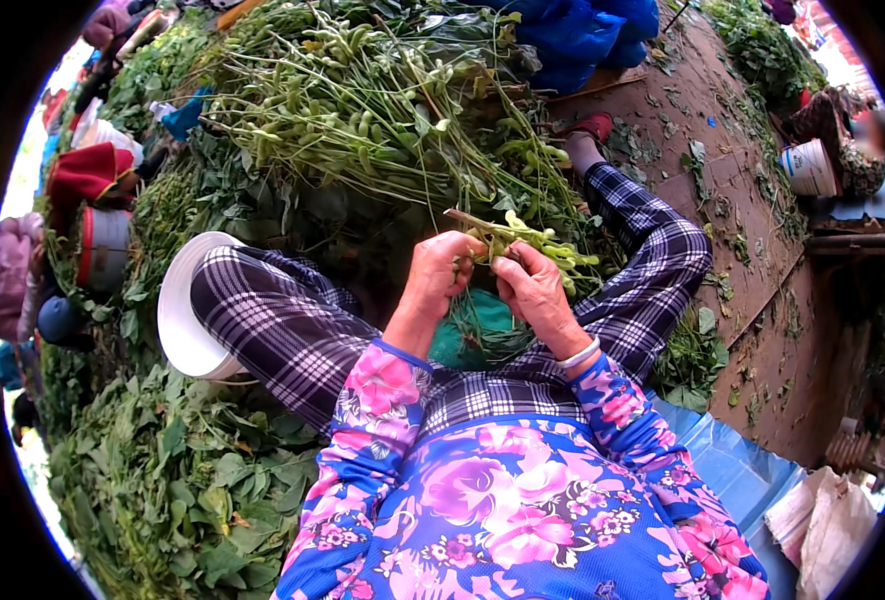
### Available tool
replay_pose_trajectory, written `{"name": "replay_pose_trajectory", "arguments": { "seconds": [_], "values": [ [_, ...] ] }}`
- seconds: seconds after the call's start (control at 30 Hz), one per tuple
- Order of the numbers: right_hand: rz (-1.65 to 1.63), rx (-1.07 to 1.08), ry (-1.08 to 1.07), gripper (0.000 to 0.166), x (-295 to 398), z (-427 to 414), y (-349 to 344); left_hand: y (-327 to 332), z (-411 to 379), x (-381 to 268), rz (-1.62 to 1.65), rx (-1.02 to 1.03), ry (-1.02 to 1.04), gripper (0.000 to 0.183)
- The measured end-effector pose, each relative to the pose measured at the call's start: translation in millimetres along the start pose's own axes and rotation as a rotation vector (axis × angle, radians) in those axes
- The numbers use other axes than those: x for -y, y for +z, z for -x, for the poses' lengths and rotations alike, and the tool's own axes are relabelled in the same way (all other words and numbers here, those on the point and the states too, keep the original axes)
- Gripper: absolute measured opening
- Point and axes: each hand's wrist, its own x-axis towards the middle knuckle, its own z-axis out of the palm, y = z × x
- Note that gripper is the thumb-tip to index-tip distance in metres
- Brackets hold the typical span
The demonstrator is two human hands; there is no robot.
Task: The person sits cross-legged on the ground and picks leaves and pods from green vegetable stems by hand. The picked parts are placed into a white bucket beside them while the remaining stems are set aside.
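My left hand (442,270) and my right hand (536,289) meet above my lap, both closed on a green soybean stalk (532,234) with pods. The stalk's cut end juts out past the left fingertips, and pods fan out beyond the right hand. My fingers hide part of the stalk where they grip it. Beneath the hands is something green (480,330), partly covered by thin stems. In front of me lies a large heap of soybean plants (367,112), thick with pods. A white bucket (195,315) leans tilted beside my left knee.
Stripped leafy stalks (180,480) are piled on the left. Blue plastic bags (585,37) stand at the far side. Leaf scraps litter the brown floor (757,262). Other people sit at both sides, near a white pail (808,168) on the right and a red-rimmed bucket (105,247) on the left.
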Motion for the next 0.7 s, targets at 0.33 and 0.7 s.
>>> {"name": "replay_pose_trajectory", "arguments": {
  "seconds": [0.33,0.7],
  "values": [
    [-0.072,0.19,0.092,0.008,27,-7,-29,-6,-18,-16,0.041,0.22,-0.045,0.016],
    [-0.038,0.32,0.089,0.007,53,-12,-40,6,-2,-29,0.001,0.381,-0.058,0.021]
  ]
}}
